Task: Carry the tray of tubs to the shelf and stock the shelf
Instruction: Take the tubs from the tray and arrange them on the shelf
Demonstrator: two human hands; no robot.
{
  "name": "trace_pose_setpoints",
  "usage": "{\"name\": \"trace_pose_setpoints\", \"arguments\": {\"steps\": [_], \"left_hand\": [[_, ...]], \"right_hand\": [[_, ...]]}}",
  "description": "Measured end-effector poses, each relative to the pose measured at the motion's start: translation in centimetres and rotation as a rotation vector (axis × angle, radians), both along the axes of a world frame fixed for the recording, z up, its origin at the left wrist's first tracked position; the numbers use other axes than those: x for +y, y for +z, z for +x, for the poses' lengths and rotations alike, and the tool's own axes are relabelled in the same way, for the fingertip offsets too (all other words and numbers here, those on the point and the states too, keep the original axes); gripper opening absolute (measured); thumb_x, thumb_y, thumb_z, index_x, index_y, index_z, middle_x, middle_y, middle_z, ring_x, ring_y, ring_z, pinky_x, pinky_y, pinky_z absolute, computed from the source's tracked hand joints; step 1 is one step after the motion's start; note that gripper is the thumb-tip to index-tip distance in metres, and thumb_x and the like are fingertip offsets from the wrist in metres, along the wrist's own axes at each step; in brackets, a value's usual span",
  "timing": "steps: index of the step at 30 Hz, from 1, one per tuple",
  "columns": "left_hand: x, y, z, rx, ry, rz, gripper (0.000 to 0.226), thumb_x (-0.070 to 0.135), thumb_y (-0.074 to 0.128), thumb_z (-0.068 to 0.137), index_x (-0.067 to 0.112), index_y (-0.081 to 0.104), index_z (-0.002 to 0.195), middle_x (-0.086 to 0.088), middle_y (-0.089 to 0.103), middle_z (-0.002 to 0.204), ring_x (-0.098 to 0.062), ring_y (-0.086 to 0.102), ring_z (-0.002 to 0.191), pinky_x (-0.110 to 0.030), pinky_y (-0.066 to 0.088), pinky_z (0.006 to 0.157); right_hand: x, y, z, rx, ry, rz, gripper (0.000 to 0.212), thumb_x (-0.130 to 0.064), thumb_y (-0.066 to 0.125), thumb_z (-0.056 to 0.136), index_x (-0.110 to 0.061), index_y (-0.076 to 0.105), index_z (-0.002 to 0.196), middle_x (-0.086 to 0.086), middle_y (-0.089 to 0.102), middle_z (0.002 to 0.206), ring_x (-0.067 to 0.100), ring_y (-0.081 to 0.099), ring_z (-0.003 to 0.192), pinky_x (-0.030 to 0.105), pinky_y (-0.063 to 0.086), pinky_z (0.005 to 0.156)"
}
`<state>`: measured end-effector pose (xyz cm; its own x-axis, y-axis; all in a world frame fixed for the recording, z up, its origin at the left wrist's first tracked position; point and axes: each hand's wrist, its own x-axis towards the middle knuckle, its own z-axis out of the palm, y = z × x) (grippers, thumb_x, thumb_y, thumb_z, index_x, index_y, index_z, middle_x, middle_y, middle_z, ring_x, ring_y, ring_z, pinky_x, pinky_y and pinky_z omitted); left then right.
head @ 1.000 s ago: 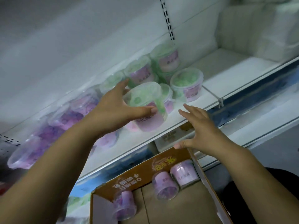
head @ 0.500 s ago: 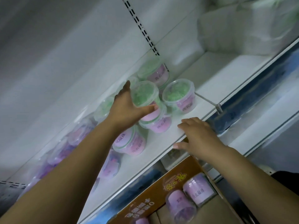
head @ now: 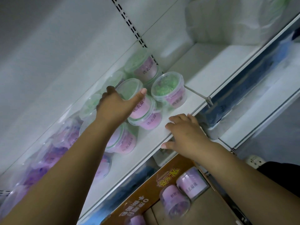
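The green tub, mid-air a second ago, now sits stacked on a lower tub on the shelf, left hand still wrapped round it: nearly stocked. The right hand has settled on the shelf edge, fingers seemingly loose, above the tray

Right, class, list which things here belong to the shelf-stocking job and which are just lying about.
Job: left hand gripping green tub; right hand resting on shelf; purple tubs in cardboard tray.
Lying about: white packs; wall socket.
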<state>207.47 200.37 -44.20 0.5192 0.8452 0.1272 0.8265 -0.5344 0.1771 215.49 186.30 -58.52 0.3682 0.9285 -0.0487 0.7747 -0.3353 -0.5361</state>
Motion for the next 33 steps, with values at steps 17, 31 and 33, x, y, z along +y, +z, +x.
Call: {"name": "trace_pose_setpoints", "arguments": {"steps": [17, 31, 33], "left_hand": [[-0.6, 1.3, 0.2, 0.046, 0.036, -0.045, 0.066, 0.075, 0.052, 0.083, 0.012, 0.047, 0.064, 0.000, 0.048, 0.058, -0.016, 0.049, 0.060, -0.031, 0.032, 0.053], [-4.9, -5.3, -10.0, -0.527, -0.242, 0.380, 0.023, 0.033, 0.064, 0.094, 0.011, 0.069, 0.096, -0.002, 0.065, 0.101, -0.018, 0.056, 0.099, -0.023, 0.039, 0.081], [-6.2, -7.7, -12.5, -0.564, -0.204, 0.371, 0.020, 0.028, 0.066, 0.094, 0.008, 0.068, 0.093, -0.003, 0.064, 0.094, -0.020, 0.057, 0.093, -0.027, 0.044, 0.079]], "right_hand": [[-0.4, 0.0, -0.6, 0.100, -0.072, 0.158, 0.063, -0.053, 0.047, 0.098, -0.020, 0.035, 0.151, 0.000, 0.036, 0.156, 0.020, 0.028, 0.145, 0.043, 0.010, 0.123], [-1.7, -0.5, -4.5, 0.251, -0.017, 0.301, 0.051, -0.046, 0.059, 0.094, -0.024, 0.050, 0.140, -0.004, 0.060, 0.132, 0.016, 0.055, 0.118, 0.037, 0.049, 0.096], [-2.3, -1.4, -5.4, 0.281, 0.028, 0.262, 0.046, -0.045, 0.063, 0.092, -0.024, 0.056, 0.132, -0.004, 0.064, 0.123, 0.015, 0.059, 0.111, 0.039, 0.052, 0.094]]}}
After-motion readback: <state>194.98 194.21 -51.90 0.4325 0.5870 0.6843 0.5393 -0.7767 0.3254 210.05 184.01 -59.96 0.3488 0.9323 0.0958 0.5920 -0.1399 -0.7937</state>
